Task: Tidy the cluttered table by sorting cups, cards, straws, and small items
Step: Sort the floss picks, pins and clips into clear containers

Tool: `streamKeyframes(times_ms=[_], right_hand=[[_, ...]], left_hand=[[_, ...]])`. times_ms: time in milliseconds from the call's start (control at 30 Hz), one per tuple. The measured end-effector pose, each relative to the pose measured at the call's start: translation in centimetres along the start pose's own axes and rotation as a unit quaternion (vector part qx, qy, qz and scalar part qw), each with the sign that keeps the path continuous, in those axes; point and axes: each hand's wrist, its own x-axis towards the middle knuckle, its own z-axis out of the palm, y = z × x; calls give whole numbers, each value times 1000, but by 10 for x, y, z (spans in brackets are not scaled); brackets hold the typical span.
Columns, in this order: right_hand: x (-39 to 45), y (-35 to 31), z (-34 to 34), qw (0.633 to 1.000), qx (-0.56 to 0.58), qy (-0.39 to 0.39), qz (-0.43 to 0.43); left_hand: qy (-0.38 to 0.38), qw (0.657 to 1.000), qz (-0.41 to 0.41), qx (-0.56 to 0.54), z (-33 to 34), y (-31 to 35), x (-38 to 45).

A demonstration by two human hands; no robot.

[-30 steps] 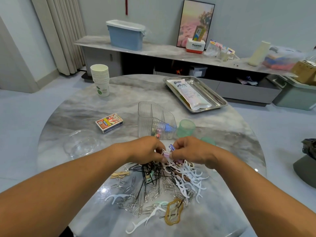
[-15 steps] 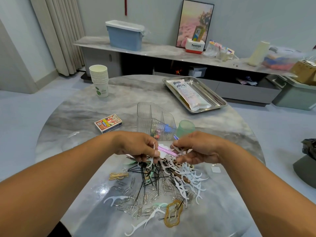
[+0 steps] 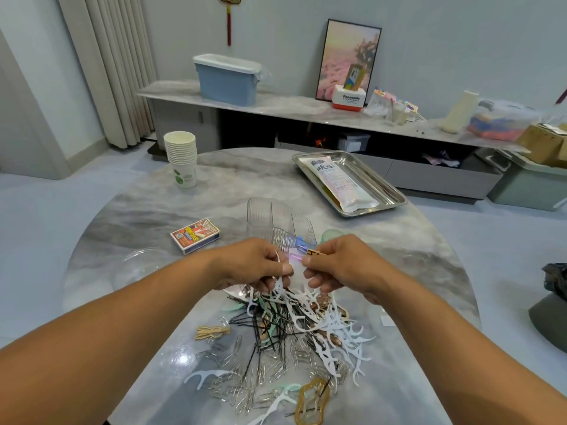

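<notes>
Nearest, a heap of floss picks (image 3: 329, 329), black hairpins (image 3: 270, 329) and paper clips (image 3: 245, 391) lies on the marble surface (image 3: 129, 216). Above it, left hand (image 3: 254, 265) pinches a white pick; right hand (image 3: 340, 265) pinches small clips. Beyond: clear organizer (image 3: 276, 222), card box (image 3: 195, 236), stacked cups (image 3: 181, 157), steel tray (image 3: 383, 185).

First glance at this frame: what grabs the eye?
The tangled heap of white floss picks, black hairpins and silver paper clips on the near part of the round grey marble table. Just above it, the left hand and right hand pinch small items together. Farther back, a stainless steel tray holds a white packet.
</notes>
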Motion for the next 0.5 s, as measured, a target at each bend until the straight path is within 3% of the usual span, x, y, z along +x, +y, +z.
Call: streamKeyframes(times_ms=[133,200,333,500], right_hand=[[15,-16,-12,981,-17,171,-85],[26,-22,-7,972,-13,208,-103],[49,-33,18,974,-53,194,-102],[60,-35,33,973,-160,141,-86]], left_hand=[[47,996,-24,-68,-1,-4,1],[69,993,-31,-88,1,-9,2],[111,985,-44,-123,6,-16,4],[106,977,-79,-167,5,-15,5]])
